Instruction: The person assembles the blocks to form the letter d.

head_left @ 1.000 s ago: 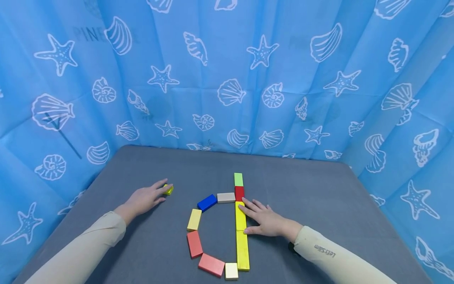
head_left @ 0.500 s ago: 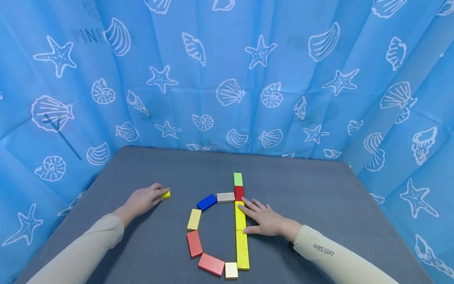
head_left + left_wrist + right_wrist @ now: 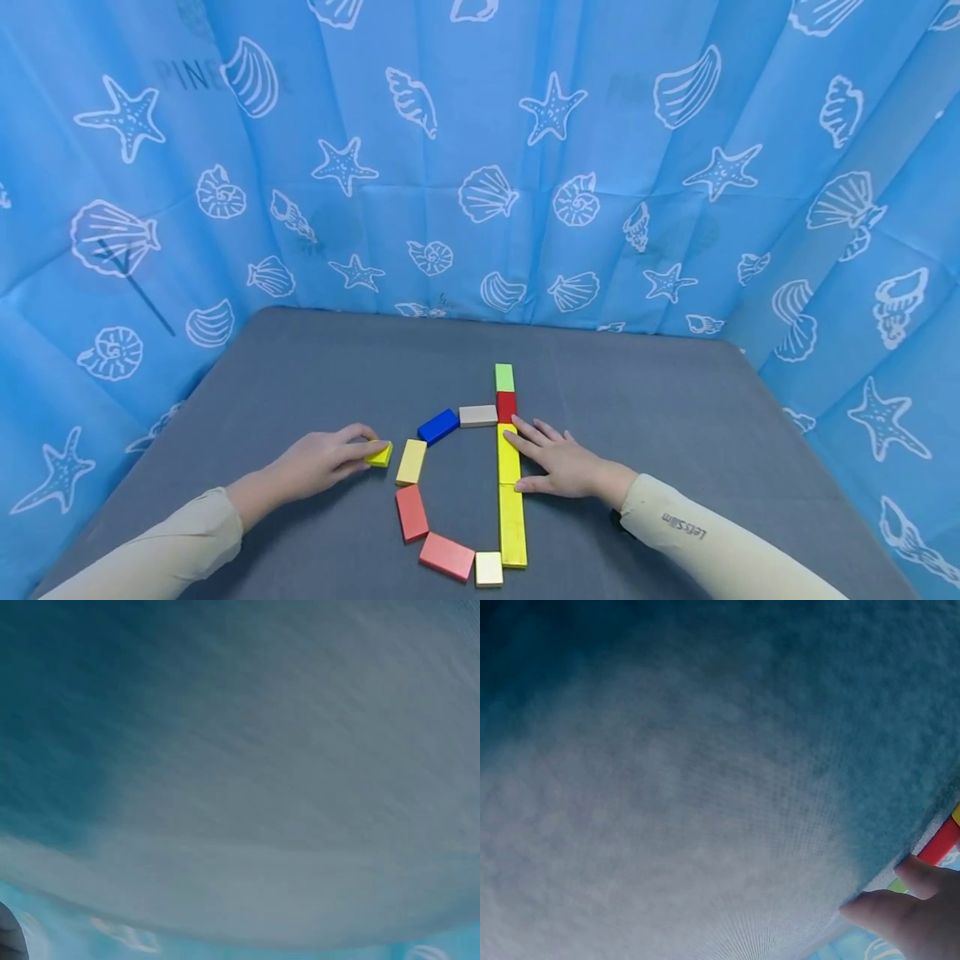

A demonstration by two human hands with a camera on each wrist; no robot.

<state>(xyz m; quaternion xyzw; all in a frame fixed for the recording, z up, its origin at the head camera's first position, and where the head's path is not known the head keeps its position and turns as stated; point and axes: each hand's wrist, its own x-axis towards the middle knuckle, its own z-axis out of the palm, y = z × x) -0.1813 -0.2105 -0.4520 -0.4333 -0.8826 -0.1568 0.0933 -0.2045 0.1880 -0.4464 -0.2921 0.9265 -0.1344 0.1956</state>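
My left hand (image 3: 324, 460) pinches a small yellow block (image 3: 381, 456) between thumb and fingers, close left of a pale yellow block (image 3: 411, 462). The right hand (image 3: 561, 467) lies with fingers spread, its fingertips on a column of two long yellow blocks (image 3: 513, 529). Above them, a red block (image 3: 506, 407) and a light green block (image 3: 504, 377) continue that column. In the right wrist view, part of the right hand (image 3: 919, 915) shows at the lower right corner, near the red block (image 3: 939, 841). The left wrist view shows mostly blurred cloth, with the held block out of sight.
From the column, a curve of blocks bows out leftward: beige (image 3: 477, 416), blue (image 3: 438, 427), pale yellow, two reddish ones (image 3: 447, 557), and a cream square (image 3: 489, 570). They lie on a grey table (image 3: 637, 383). A blue shell-print curtain (image 3: 480, 150) hangs behind and at both sides.
The left hand has closed its fingers on the small yellow block and brought it toward me and to the right, beside the curve. The right hand and the laid blocks stay put.
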